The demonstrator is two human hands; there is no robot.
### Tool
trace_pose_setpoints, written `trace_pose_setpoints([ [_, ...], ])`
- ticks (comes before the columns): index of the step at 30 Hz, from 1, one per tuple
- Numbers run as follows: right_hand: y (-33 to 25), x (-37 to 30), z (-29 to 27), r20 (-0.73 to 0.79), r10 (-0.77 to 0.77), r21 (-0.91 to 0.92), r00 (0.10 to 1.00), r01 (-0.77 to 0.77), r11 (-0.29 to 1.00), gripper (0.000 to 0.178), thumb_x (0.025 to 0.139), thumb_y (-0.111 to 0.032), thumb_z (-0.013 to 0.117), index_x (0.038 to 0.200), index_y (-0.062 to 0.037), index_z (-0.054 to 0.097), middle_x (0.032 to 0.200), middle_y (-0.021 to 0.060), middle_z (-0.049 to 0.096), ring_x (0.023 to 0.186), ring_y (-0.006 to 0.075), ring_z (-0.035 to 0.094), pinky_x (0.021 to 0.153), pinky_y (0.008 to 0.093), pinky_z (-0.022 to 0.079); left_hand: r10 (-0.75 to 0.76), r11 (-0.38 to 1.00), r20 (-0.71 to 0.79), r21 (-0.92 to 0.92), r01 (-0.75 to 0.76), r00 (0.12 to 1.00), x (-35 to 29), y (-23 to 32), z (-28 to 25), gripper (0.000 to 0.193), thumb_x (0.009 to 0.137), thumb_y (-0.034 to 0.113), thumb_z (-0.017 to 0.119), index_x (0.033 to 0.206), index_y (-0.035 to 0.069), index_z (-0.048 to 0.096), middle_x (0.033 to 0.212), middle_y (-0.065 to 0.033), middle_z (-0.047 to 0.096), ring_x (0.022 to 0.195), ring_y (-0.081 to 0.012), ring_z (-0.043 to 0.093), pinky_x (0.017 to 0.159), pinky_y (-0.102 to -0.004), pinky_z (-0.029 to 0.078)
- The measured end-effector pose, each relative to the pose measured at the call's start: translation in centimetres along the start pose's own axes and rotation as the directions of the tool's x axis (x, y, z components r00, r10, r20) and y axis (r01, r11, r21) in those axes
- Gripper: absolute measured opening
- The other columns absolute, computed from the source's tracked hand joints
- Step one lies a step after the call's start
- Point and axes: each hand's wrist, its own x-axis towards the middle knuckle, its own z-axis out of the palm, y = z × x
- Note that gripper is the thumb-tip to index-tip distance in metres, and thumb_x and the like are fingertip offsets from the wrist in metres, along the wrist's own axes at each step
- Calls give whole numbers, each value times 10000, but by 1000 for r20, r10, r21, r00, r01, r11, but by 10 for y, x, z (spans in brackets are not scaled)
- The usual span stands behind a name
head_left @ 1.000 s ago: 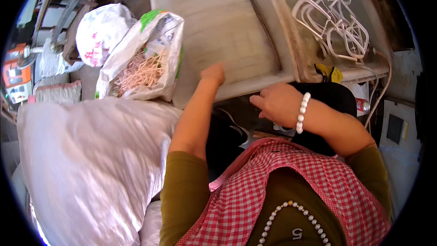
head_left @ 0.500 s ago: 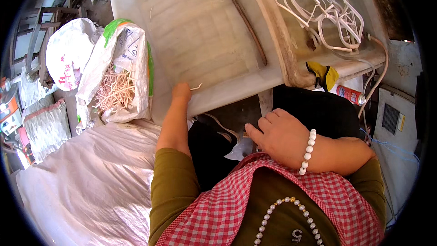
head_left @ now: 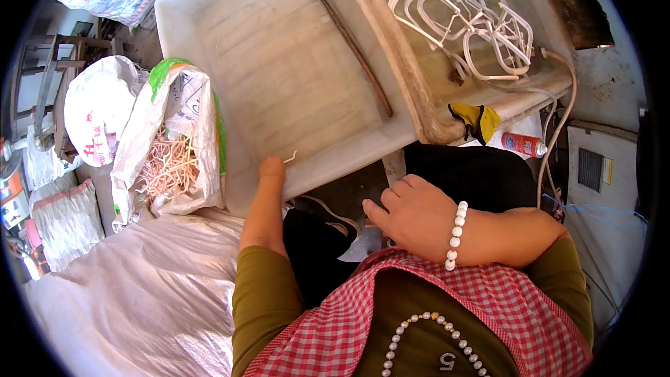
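My left hand (head_left: 272, 166) is over the near rim of a large pale tub (head_left: 265, 49), closed on a thin, bent, off-white stick (head_left: 291, 157) whose crooked end sticks out to the right. Close by on its left stands an open woven sack (head_left: 128, 150) with a green edge, holding a heap of similar bent sticks (head_left: 169, 166). My right hand (head_left: 413, 211), below a white bead bracelet, rests over my lap with its back up. Its thumb is apart from the loosely bent fingers, and nothing shows in it; the fingertips are partly hidden.
A brown rod (head_left: 349, 42) lies across the tub. White looped tubes (head_left: 481, 28) lie in the adjoining basin, with a yellow-and-black glove (head_left: 478, 122) on its near rim. Beneath is a red spray can (head_left: 523, 144). A large pale sack (head_left: 139, 279) fills the lower left.
The whole view has shifted slightly, so the tub and basin appear further left. My left hand stays at the tub's near rim with the bent stick; my right hand keeps its pose.
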Motion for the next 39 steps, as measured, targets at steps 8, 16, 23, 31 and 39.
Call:
trace_pose_setpoints([
  [8, -3, 0, 1, 7, -16, -11, 1000, 16, 1000, 250, 759, -145, 589, 962, 1, 589, 812, 114, 625, 787, 255, 600, 699, 347, 427, -15, 1000, -239, 11, 19, 971, -8, -9, 16, 220, 882, 209, 555, 1016, 87, 679, 1066, -182, 642, 1018, -335, 621, 875, -447, 496],
  [16, -2, -1, -3, 62, -5, 0, 998, 5, 1000, 277, 775, -144, 570, 999, 18, 594, 824, 120, 632, 806, 255, 604, 710, 348, 430, 6, 1000, -86, -18, -8, 996, 5, -19, 26, 237, 874, 164, 549, 1043, 74, 687, 1100, -210, 636, 1020, -356, 620, 881, -444, 491],
  [23, 0, -2, -1, -4, 1, -10, 1000, -1, 1000, 250, 770, -147, 581, 968, 5, 592, 813, 121, 630, 791, 258, 605, 699, 348, 431, 28, 996, 71, 88, -34, 997, -14, 11, -23, 256, 872, 142, 535, 1063, 75, 692, 1125, -168, 646, 1036, -317, 633, 845, -420, 517],
  [31, -7, -1, -4, 78, -38, -50, 996, 42, 998, 396, 809, -227, 623, 1142, -21, 570, 840, 109, 620, 821, 265, 600, 742, 366, 430, 111, 992, -445, 0, -124, 889, -76, 72, -156, 146, 830, 157, 569, 855, 70, 684, 888, -184, 673, 889, -365, 649, 774, -440, 525],
  [39, 8, -14, 1, 5, 30, -14, 1000, -30, 999, 336, 781, -247, 678, 1021, -39, 568, 797, 113, 624, 790, 295, 603, 709, 399, 441, -187, 965, -910, -241, -104, 370, -212, 43, -253, 220, 878, 174, 541, 1006, 88, 697, 891, -184, 666, 826, -363, 634, 729, -453, 491],
])
